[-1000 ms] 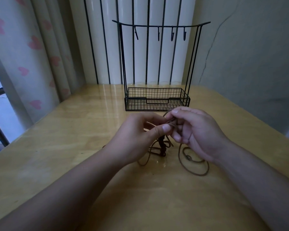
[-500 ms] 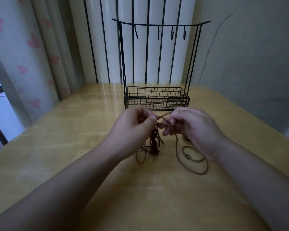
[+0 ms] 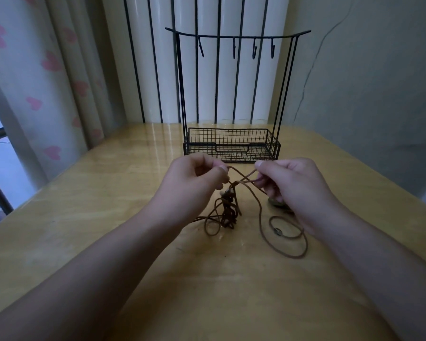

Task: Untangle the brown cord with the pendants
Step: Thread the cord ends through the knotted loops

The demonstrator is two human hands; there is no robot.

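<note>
The cord [image 3: 260,212] is pinched by the left hand [image 3: 197,183] and right hand [image 3: 293,188], now drawn further apart; crossed strands are exposed, the tangle [image 3: 228,210] remains.

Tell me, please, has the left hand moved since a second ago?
Yes: the left hand has drawn leftward, away from the right hand, judged against the wire basket.

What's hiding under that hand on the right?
Under the right hand a small rounded thing peeks out on the table, maybe a pendant. The hand covers most of it. Brown cord runs from the fingers down to a loop.
</note>
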